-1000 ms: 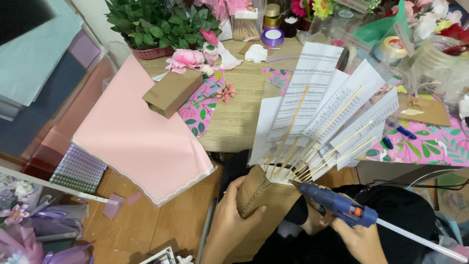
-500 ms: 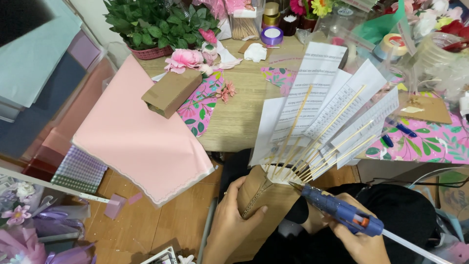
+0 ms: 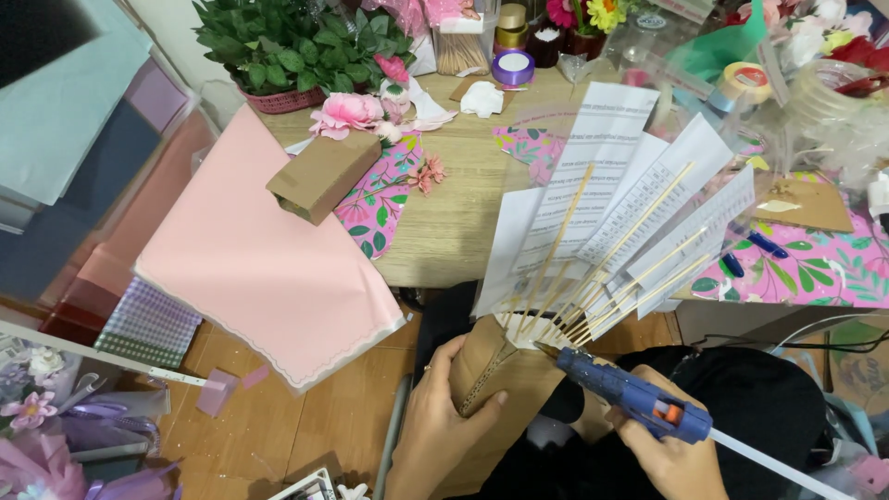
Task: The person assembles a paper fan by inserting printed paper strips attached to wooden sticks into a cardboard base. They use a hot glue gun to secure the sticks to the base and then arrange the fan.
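Note:
My left hand grips a brown cardboard holder from which a fan of white paper strips on thin wooden sticks spreads up and to the right. My right hand holds a blue glue gun with an orange trigger. Its nozzle points left and touches the base of the sticks at the top of the holder. A white glue stick pokes out of the gun's back toward the lower right.
A pink paper sheet drapes over the wooden table's left edge, with a brown box above it. Floral pink wrapping paper lies at right. Potted greenery, artificial flowers, tape rolls and stacked coloured sheets crowd the back and left.
The glue gun has shifted slightly down and left, its nozzle closing on the base of the sticks. My left hand keeps its grip on the holder.

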